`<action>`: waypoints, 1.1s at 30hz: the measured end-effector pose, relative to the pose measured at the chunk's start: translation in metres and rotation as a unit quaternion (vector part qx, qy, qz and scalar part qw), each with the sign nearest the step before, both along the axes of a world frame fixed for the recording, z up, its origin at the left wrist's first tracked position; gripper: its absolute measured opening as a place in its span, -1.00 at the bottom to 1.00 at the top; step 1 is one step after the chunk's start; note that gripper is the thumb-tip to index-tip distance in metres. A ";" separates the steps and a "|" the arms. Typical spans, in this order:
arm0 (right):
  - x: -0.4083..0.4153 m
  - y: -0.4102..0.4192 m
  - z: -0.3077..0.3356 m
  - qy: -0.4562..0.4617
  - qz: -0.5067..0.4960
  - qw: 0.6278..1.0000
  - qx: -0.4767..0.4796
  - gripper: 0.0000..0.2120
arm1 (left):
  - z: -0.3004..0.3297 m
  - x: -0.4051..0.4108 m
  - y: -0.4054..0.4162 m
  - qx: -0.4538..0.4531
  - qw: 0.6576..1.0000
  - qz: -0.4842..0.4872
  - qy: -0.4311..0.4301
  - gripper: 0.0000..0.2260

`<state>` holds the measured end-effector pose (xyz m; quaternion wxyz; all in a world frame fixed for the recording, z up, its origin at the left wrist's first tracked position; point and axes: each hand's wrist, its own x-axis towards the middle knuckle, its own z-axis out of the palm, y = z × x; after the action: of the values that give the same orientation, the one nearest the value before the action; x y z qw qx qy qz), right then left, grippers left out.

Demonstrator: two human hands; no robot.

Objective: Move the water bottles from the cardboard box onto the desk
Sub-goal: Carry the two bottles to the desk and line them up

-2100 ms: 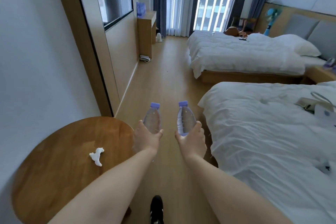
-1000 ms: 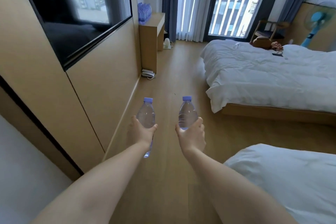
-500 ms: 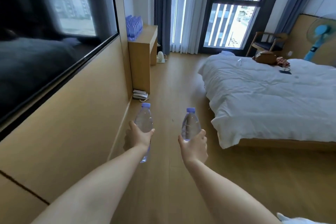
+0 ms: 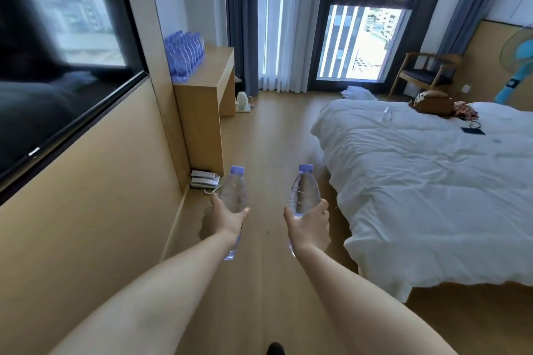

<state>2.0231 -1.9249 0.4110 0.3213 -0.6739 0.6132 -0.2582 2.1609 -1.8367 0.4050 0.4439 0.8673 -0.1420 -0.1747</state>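
My left hand (image 4: 226, 220) grips a clear water bottle (image 4: 234, 192) with a purple cap, held upright in front of me. A second, matching bottle (image 4: 302, 192) stands upright in the grip of my right hand (image 4: 310, 225). Ahead on the left, the wooden desk (image 4: 215, 78) juts from the wall, and a row of several purple-capped bottles (image 4: 184, 52) stands on its top against the wall. The cardboard box is not in view.
A wall-mounted dark TV (image 4: 57, 52) and wooden panelling run along my left. A white phone (image 4: 203, 179) lies on the floor at the desk's foot. A white bed (image 4: 432, 181) fills the right. A chair (image 4: 424, 75) and fan (image 4: 516, 66) stand by the window.
I have walked forward along the wall past the round table; the desk and the bed are nearer. Both hands keep carrying their bottles upright.
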 end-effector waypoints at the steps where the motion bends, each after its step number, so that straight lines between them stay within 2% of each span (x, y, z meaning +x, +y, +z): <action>1: 0.014 -0.025 0.000 0.000 -0.001 1.000 0.001 -0.24 | 0.001 0.015 -0.024 -0.009 1.000 -0.001 -0.001 -0.43; 3: 0.042 -0.073 0.003 0.000 0.000 1.000 -0.002 -0.23 | 0.009 0.042 -0.068 -0.018 1.000 -0.005 -0.007 -0.41; 9: 0.132 -0.195 0.023 -0.004 0.013 1.000 -0.003 -0.21 | 0.033 0.128 -0.176 0.038 0.998 0.007 -0.053 -0.45; 17: 0.286 -0.354 0.027 -0.034 0.033 0.999 -0.010 -0.29 | 0.024 0.271 -0.343 0.052 0.998 0.010 -0.046 -0.41; 23: 0.410 -0.476 0.048 -0.033 0.034 0.999 -0.019 -0.31 | 0.045 0.391 -0.476 0.033 0.999 -0.005 -0.041 -0.40; 28: 0.478 -0.565 0.050 -0.038 0.037 0.999 0.000 -0.31 | 0.056 0.465 -0.571 0.039 0.998 -0.019 -0.044 -0.37; 33: 0.543 -0.662 0.027 -0.028 0.061 0.997 0.022 -0.31 | 0.036 0.527 -0.662 0.038 0.999 -0.021 -0.018 -0.35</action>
<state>2.5657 -2.5873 0.4383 0.3685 -0.6955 0.5668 -0.2433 2.6875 -2.4989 0.4405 0.4038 0.8836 -0.1618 -0.1735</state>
